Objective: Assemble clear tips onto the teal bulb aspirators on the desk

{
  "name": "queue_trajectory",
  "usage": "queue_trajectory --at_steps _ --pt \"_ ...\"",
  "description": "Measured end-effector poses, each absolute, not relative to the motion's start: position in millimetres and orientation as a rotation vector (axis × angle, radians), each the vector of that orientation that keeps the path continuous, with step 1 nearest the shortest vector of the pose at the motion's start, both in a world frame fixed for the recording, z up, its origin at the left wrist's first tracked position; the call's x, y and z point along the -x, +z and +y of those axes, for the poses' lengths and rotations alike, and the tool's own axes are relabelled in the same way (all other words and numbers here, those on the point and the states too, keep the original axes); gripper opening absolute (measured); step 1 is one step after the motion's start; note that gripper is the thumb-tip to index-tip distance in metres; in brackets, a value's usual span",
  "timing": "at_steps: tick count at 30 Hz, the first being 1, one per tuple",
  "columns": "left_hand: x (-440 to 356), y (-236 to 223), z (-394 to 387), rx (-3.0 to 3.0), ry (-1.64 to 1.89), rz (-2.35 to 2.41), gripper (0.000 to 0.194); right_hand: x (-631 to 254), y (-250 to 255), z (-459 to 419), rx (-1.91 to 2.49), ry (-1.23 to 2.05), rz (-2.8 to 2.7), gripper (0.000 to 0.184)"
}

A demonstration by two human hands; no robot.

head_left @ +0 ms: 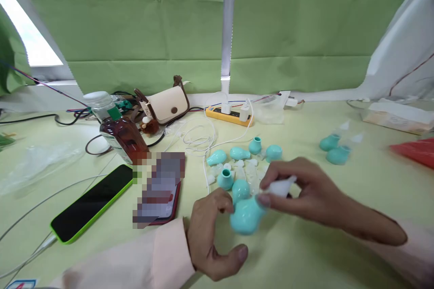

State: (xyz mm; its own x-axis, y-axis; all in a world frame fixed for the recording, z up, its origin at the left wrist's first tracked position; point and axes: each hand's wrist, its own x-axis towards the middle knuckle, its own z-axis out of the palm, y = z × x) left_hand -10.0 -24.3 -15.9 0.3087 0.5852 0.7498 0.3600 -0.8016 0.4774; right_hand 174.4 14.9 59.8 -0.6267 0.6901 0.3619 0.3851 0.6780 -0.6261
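Between the thumb and fingers of my right hand (pixel 301 189) is the white nozzle (pixel 281 187) of a bulb syringe, its teal rubber bulb (pixel 247 216) pointing left and slightly blurred. My left hand (pixel 212 235) is beside that bulb, fingers curled forward and thumb apart, holding nothing; whether a fingertip touches the bulb I cannot tell. Just beyond my hands lie several loose teal bulbs (pixel 225 179), some with their open necks up. Clear and white nozzles (pixel 251 176) are scattered among them, partly hidden by my right hand. Two bulb syringes with nozzles fitted (pixel 338 155) lie farther right.
A phone with a lit screen (pixel 162 189) and a green-cased phone (pixel 93 203) lie at left. Behind them stand a bottle of dark liquid (pixel 118 133) and a cream bag (pixel 167 104). White cables run to a yellow power strip (pixel 230 116). Red plastic (pixel 415 151) lies far right.
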Motion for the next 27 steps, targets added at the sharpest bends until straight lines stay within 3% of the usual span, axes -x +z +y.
queue_trajectory --at_steps 2,6,11,15,18,22,24,27 --pt "10.7 -14.4 -26.0 -2.281 1.381 0.898 0.042 -166.9 41.5 4.3 0.740 0.617 -2.355 0.013" --pt "8.2 -14.8 -31.2 -2.313 1.108 0.927 0.022 -162.7 16.9 -1.7 0.547 0.361 -2.407 0.012" --pt "5.2 -17.5 -34.8 -2.347 1.070 0.939 0.017 -162.8 15.1 9.2 0.414 0.183 -2.383 0.027" --pt "5.1 -19.1 -34.5 -2.367 1.042 0.918 0.015 -162.1 18.5 12.6 0.476 0.514 -2.433 0.031" --pt "6.3 -18.4 -34.1 -2.357 1.047 0.936 0.018 -159.8 16.3 15.0 0.570 1.012 -2.337 0.035" --pt "9.7 -15.0 -32.1 -2.330 1.020 0.925 0.018 -154.9 10.5 25.8 0.786 1.667 -1.819 0.045" --pt "10.8 -13.8 -31.1 -2.257 1.007 0.982 0.016 -154.9 9.5 35.6 0.904 1.606 -1.765 0.047" --pt "9.9 -13.8 -30.6 -2.142 1.008 1.085 0.015 -160.0 8.5 55.1 1.029 1.173 -1.969 0.045"
